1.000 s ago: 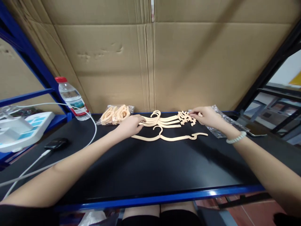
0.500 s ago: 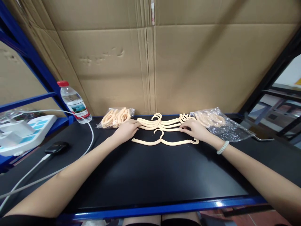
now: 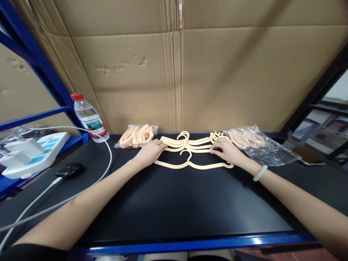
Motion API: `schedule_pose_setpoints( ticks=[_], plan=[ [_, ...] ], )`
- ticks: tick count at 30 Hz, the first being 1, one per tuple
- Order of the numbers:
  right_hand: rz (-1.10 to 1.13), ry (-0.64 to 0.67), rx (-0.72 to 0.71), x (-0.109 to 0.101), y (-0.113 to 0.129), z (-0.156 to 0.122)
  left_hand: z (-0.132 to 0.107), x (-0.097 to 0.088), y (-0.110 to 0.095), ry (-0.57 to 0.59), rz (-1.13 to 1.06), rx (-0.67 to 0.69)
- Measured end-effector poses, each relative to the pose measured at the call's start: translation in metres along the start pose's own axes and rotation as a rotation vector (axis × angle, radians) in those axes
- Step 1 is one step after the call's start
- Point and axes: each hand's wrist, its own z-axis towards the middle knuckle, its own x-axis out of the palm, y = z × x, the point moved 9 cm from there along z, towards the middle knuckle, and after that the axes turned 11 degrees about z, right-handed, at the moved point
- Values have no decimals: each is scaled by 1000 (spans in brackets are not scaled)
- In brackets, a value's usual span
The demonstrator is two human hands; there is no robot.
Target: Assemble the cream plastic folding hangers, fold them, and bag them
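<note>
Several cream-coloured clothes hangers [image 3: 174, 140] lie overlapped in a stack towards the back of the black table, hooks pointing to the cardboard. At the stack's left end, the fingers of my left hand [image 3: 150, 151] are closed around the tip of the nearest hanger. My right hand [image 3: 228, 149] pinches the same stack at its right end, thumb and fingers bent over it. In front of the stack, one separate hanger [image 3: 176, 166] lies flat; its right tip is below my right hand. Fingertips are partly hidden on both hands.
Bagged hangers [image 3: 138, 136] lie at the back left, and a half-open clear bag [image 3: 269, 148] with more at the back right. A water bottle [image 3: 94, 121], a white power strip [image 3: 46, 148], a black device [image 3: 70, 169] and white cables occupy the left. Cardboard [image 3: 130, 79] stands behind.
The whole view has shifted slightly, with things appearing a little further right. Both hands stay at the ends of the hanger stack, and the hangers keep nearly the same arrangement.
</note>
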Motion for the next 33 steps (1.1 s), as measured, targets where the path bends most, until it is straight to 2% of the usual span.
schedule_pose_setpoints(
  ticks=[5,9,11,13,15,17,21,24,28,31,33],
  plan=[
    [154,-99,40,-17,-1,-1,-1,-17,11,-115,-117,-83],
    [502,-119,255,-22,-8,-6,-3,-36,18,-247,-266,-217],
    [722,-85,372,-16,-4,-10,-7,-39,24,-320,-545,-369],
    [881,-70,444,-11,6,-14,-13,-31,28,-391,-968,-534],
    [982,-73,482,-8,18,-17,-16,-23,23,-434,-1293,-633],
    [1053,-67,499,-5,29,-19,-17,-17,15,-427,-1482,-702],
    [1112,-39,500,0,39,-20,-18,-6,-6,-335,-1741,-811],
    [1104,-36,482,2,43,-20,-15,0,-31,-250,-1894,-782],
    [1059,13,423,5,56,-18,-14,6,-58,-167,-1967,-731],
    [969,88,375,0,59,-15,-18,6,-61,-181,-1950,-760],
    [881,22,364,-15,42,-12,-21,3,-57,-203,-1923,-783]
  ],
)
